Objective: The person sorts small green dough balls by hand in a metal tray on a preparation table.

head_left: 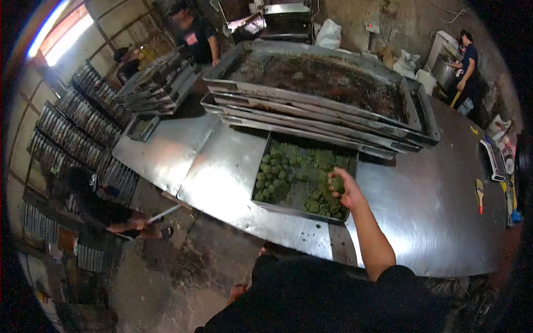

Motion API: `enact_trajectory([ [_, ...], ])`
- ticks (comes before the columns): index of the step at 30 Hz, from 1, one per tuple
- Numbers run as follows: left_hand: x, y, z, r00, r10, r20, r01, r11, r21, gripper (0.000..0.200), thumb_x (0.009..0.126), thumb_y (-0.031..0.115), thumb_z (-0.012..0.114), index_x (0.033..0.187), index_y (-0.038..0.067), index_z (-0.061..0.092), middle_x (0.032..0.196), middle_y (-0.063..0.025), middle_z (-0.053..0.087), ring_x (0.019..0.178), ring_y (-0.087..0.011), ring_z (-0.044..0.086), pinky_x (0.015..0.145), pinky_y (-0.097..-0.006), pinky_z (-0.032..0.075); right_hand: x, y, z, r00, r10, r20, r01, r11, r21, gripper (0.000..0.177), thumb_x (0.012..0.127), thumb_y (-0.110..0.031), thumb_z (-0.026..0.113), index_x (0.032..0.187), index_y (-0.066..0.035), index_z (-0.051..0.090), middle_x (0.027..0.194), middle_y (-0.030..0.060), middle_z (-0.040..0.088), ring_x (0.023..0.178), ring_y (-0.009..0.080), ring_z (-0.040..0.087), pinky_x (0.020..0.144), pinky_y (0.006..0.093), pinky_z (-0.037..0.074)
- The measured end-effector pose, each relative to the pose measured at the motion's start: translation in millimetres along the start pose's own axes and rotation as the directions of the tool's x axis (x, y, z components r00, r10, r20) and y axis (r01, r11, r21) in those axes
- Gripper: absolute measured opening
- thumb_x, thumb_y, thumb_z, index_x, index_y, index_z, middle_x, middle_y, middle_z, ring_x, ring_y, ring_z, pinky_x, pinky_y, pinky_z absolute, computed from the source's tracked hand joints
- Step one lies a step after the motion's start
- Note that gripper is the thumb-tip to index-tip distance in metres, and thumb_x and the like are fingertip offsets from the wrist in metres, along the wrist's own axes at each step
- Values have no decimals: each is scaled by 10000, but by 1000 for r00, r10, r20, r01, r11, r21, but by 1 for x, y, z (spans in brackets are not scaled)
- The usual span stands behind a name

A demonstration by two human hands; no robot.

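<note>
My right hand (346, 190) is over the right side of a dark rectangular metal tray (294, 212). Its fingers curl round a green lump that looks like dough, partly hidden by the fingers. Round green lumps (272, 172) crowd the tray's left side. More green pieces (322, 204) lie heaped along the right side and near edge, and a patch of bare tray bottom shows between them. My left hand is not in view; two bits of skin by my dark clothing look like feet.
Large shallow metal trays (316, 111) are stacked behind the green lumps on the steel table (222, 183). A brush (479, 195) lies at the right. One person (197, 36) stands behind, another (469, 69) far right, and a third (105, 205) at left holds a pole.
</note>
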State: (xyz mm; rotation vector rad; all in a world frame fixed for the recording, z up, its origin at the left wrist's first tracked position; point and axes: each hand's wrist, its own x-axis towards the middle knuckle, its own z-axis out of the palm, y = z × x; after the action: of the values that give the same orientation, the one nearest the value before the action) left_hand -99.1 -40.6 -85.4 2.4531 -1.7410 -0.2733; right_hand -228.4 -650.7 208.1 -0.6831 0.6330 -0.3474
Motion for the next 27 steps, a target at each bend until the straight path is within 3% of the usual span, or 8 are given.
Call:
enact_trajectory([
  [6,22,-8,-18,880,-345,327,454,813,-366,368,908,331,494,1133,46,555,755,-90,611,658,-215,594,582,-380,454,-32,0,25,981,-186,-62,174,971,-165,212,858,-156,646,1020,-21,618,801,49,604,616,113,536,481,246,420],
  [12,87,12,-91,514,-520,682,831,106,-546,320,953,257,457,1120,0,552,713,-106,575,565,-162,538,455,-287,409,-41,-7,24,877,-314,-364,173,912,-372,428,821,-427,666,655,-46,564,488,-8,453,378,89,399,357,246,287],
  [14,111,41,-126,210,-576,790,866,-265,-424,294,935,212,508,1127,-6,551,778,-117,603,585,-160,545,459,-303,417,-28,0,15,817,-452,-357,220,817,-532,487,812,-478,651,602,-59,522,455,-13,423,353,91,378,348,254,276],
  [17,106,63,-150,484,-648,588,836,145,-528,263,913,162,547,1115,-5,562,797,-115,614,612,-176,575,468,-305,446,-29,3,12,826,-464,-320,192,766,-613,490,806,-479,656,613,-53,514,467,-2,445,346,99,388,344,266,281],
  [19,79,30,-92,444,-619,648,800,-52,-598,280,912,191,548,1118,4,569,858,-118,626,651,-194,597,498,-331,471,-29,11,10,893,-335,-301,126,826,-549,436,809,-429,676,678,-34,548,511,15,497,364,105,419,350,271,298],
  [21,57,0,-42,415,-580,701,730,-248,-637,297,911,220,549,1122,13,576,919,-121,638,691,-213,618,528,-356,497,-22,29,6,680,-732,31,525,457,-718,338,803,-300,704,919,-4,591,635,58,577,392,121,479,353,281,324],
  [24,19,-21,-18,512,-588,626,859,372,-353,371,898,351,513,1150,90,588,1085,-85,610,886,-233,605,729,-365,486,-36,24,2,888,-432,-158,253,744,-618,419,796,-209,708,1152,-55,551,742,85,616,515,154,572,429,299,397],
  [27,-13,-25,-23,594,-530,606,706,704,-76,422,889,438,488,1169,142,595,1197,-61,592,1017,-246,597,864,-371,479,-36,41,-13,768,-631,-113,232,439,-868,374,793,-140,640,1150,-46,581,775,169,640,552,201,608,563,326,480],
])
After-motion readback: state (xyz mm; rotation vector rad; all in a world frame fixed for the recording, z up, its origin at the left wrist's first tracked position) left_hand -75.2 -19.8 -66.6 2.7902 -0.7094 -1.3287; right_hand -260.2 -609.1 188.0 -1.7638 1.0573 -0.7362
